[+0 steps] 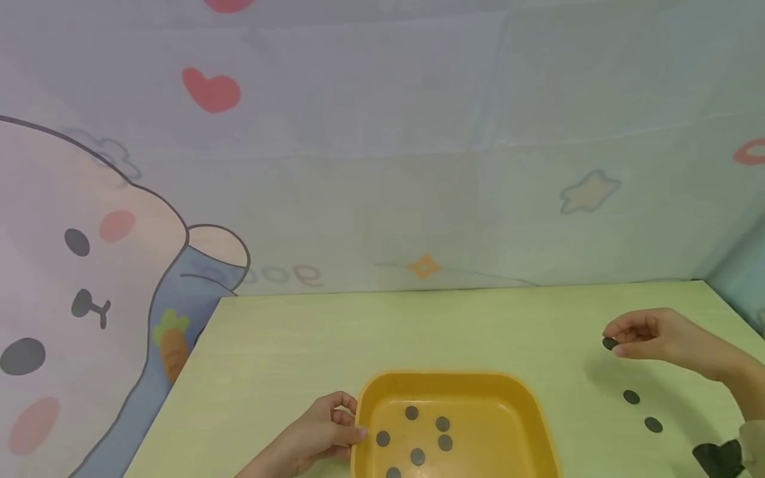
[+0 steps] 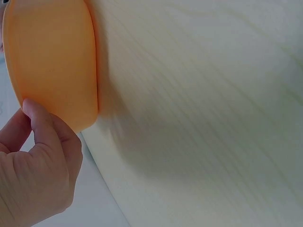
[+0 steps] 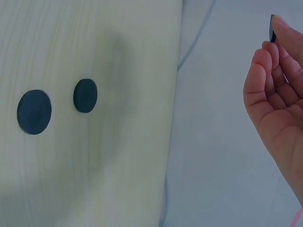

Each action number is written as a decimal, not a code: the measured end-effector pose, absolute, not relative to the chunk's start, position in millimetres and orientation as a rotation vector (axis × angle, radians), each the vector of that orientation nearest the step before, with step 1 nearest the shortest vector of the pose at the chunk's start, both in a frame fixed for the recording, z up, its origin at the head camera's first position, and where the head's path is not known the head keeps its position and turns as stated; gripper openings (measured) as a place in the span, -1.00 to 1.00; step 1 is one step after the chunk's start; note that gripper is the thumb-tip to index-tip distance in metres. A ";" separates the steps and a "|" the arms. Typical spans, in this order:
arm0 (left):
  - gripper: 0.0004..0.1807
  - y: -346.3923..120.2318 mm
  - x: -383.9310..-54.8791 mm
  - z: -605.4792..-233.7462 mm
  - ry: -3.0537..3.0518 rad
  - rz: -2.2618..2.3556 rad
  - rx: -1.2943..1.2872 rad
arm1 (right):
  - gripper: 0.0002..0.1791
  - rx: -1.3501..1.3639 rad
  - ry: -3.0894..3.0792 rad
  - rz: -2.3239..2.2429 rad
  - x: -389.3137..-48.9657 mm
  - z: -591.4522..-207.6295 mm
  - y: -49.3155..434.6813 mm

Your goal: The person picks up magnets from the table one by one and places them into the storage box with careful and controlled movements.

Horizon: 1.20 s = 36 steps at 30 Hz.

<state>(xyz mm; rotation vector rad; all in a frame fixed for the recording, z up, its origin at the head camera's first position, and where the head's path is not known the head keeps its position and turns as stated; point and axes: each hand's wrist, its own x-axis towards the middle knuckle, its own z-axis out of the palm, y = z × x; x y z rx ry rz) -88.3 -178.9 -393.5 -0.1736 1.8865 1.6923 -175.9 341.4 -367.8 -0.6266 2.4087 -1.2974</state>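
Taking the yellow tray (image 1: 451, 385) as landmark, we see one dark disc (image 1: 608, 344) raised well to its right, pinched between thumb and fingertips of the nearer right hand (image 1: 660, 336), while the left hand (image 1: 323, 428) grips the tray's left rim.

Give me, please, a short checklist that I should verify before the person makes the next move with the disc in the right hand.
1. Right grip pinches the disc: ok.
2. Left grip holds the tray at its side: ok.
3. Held disc is over the tray: not ok, it is off to the right, beyond the tray's far edge.
4. Tray has bare floor for another disc: ok, on its right side.
5. No discs left on the table: not ok, two more discs lie there.
6. Tray's near end is free: cannot tell, the head view cuts it off.
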 end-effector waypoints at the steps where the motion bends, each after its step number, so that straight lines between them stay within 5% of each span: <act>1: -0.69 -178.5 -88.1 -393.4 1.887 1.692 -0.173 | -0.73 -0.632 2.409 -1.290 -176.0 -365.9 339.4; 36: -0.70 -178.0 -88.0 -391.4 1.880 1.691 -0.152 | -0.79 -0.821 2.309 -1.279 -178.2 -326.6 289.2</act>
